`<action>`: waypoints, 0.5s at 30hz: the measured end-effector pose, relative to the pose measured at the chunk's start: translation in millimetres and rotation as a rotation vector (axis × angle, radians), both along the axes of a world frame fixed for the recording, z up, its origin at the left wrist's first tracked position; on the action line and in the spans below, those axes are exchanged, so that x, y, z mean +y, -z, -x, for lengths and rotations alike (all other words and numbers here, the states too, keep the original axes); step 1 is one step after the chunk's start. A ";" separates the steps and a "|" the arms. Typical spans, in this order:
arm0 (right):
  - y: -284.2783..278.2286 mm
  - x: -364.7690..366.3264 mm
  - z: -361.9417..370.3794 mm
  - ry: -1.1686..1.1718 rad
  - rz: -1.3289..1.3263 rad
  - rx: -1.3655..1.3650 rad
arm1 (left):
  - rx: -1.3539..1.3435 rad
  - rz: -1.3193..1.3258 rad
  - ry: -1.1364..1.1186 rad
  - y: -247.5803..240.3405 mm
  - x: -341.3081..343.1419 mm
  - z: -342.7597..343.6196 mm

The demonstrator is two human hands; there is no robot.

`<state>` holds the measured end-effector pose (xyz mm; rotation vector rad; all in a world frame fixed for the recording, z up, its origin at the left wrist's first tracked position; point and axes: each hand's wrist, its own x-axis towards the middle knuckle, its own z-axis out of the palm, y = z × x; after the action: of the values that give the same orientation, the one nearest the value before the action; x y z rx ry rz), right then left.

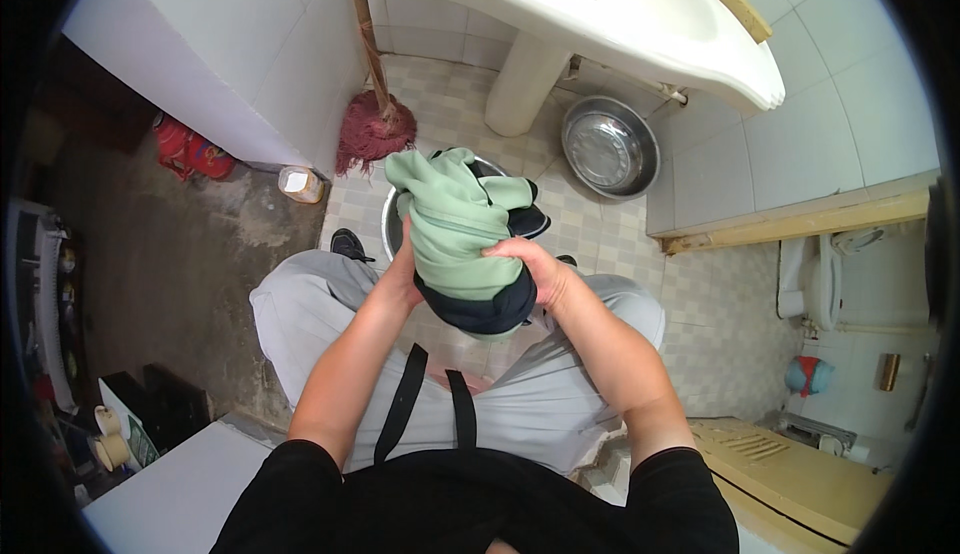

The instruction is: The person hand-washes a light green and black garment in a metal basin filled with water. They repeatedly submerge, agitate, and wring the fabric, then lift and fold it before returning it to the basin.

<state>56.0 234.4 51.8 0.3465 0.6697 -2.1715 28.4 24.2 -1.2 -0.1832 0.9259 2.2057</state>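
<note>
Between my two hands is a bunched light green garment [455, 219] with dark navy parts at its lower end and right side. My left hand [405, 269] grips it from the left, its fingers mostly hidden by the cloth. On the right side my right hand [535, 266] is closed on the fabric, thumb lying over the green part. The bundle is held above a metal basin [391, 222], whose rim shows at the left and top. Dark cloth [527, 222] hangs at the basin's right edge; whether it belongs to the same garment I cannot tell.
A white pedestal sink [525, 79] stands ahead. A second metal basin [612, 149] leans near the wall at right. A red mop [377, 134] stands by the left wall, near a white-lidded jar [300, 185] and red containers [192, 147]. A yellowish door [790, 464] is at lower right.
</note>
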 end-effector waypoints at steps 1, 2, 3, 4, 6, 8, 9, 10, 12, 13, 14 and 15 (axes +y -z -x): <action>2.5 1.4 2.8 -0.012 -0.022 0.006 | 0.004 -0.025 -0.031 2.1 1.4 -0.8; 4.4 2.8 6.2 -0.023 -0.045 0.011 | 0.007 -0.050 -0.060 3.3 2.7 -1.3; 4.9 3.9 9.1 -0.033 -0.067 0.017 | 0.011 -0.076 -0.090 5.8 3.8 -1.2; 2.0 3.2 12.8 -0.044 -0.134 0.044 | -0.061 -0.095 -0.117 12.3 4.4 4.0; -8.0 -0.5 13.6 -0.007 -0.275 0.082 | -0.050 -0.062 -0.146 23.8 0.9 13.9; -25.4 -3.6 12.0 0.021 -0.435 0.154 | -0.075 -0.031 -0.194 -0.1 2.8 13.2; -19.3 -1.1 10.6 0.066 -0.679 0.263 | -0.073 -0.030 -0.193 -6.8 4.9 17.0; -12.7 1.0 8.4 0.107 -0.923 0.378 | -0.068 -0.031 -0.198 -13.1 5.3 24.4; -10.3 6.2 2.5 0.272 -1.064 0.518 | -0.075 -0.023 -0.237 -36.1 11.6 26.5; -13.5 6.1 -1.2 0.247 -1.112 0.721 | -0.065 -0.049 -0.236 -39.6 14.0 26.3; -16.7 6.2 -8.0 0.216 -1.154 0.921 | -0.060 -0.077 -0.235 -40.2 16.7 26.2; -21.9 3.6 -14.7 0.182 -1.187 1.123 | -0.056 -0.105 -0.236 -39.5 18.4 27.1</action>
<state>70.6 237.9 73.7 -0.3133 2.6040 -1.7187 1.2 42.6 38.3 -0.3161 0.7888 2.4458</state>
